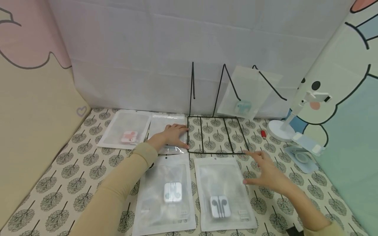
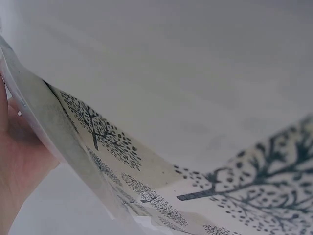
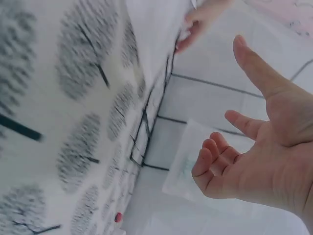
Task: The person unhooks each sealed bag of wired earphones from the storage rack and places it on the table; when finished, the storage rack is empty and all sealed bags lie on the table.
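A black wire rack [image 1: 203,134] stands on the patterned cloth, its three upright hooks at the back. A pouch with a turquoise case [image 1: 243,106] hangs from it. My left hand [image 1: 174,136] lies over a clear bag [image 1: 157,123], fingertips and thumb at the rack's left bar; whether they touch it is unclear. My right hand [image 1: 267,173] is by the rack's front right corner, thumb and index finger spread, holding nothing. Nearer me lie two frosted pouches, one with white-and-mint earphones [image 1: 173,192], the other with white-and-grey earphones [image 1: 220,206].
At the left lies a pouch with a pink case [image 1: 129,137]. To the right are a white phone stand [image 1: 280,130], a small red object [image 1: 263,134] and a pale blue flat item [image 1: 301,159]. A white curtain [image 1: 133,49] stands behind the rack.
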Tool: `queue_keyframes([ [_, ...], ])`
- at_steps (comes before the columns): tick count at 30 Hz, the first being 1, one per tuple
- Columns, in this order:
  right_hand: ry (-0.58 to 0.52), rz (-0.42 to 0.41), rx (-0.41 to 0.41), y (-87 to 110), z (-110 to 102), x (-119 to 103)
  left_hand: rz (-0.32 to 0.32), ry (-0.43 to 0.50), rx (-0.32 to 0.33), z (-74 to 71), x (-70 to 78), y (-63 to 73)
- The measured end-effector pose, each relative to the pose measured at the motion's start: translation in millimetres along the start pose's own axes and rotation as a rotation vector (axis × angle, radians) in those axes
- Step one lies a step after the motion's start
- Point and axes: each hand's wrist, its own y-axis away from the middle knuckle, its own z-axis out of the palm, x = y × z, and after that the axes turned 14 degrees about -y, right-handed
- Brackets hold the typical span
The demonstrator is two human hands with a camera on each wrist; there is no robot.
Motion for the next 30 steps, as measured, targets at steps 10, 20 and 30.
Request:
queue_keyframes([
  [10, -0.04, -0.12, 0.176, -50.7, -40, 23, 0.01, 0.015, 0.017, -0.3, -2.8, 0.8],
  [20, -0.269, -0.054, 0.313, -105.2, -83, 38, 0.011, 0.016, 0.016, -0.8, -0.3, 2.8],
  [30, -0.534, -0.048, 0.477, -144.2, -106, 44, 0.014, 0.013, 0.023, -1.0, 0.7, 3.7],
])
